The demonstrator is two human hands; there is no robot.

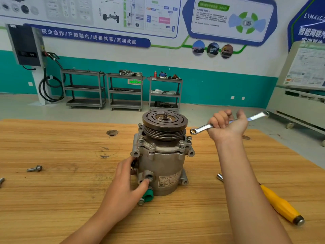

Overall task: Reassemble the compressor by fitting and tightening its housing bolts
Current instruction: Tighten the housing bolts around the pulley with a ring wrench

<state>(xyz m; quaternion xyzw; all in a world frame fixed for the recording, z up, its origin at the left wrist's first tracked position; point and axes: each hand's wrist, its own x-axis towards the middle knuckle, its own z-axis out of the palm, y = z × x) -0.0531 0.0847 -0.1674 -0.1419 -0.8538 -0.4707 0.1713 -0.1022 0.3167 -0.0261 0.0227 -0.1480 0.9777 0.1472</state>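
On the wooden counter the compressor stands upright at centre, the left hand merely pressing open-fingered at its 8 o'clock side, so once the right hand, fisted round the wrench at 2 o'clock, loads a housing bolt, it may twist or topple.

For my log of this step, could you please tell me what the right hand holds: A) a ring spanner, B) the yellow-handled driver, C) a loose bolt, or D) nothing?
A: the right hand grips a spanner raised beside the compressor, while the driver and a bolt lie on the table.
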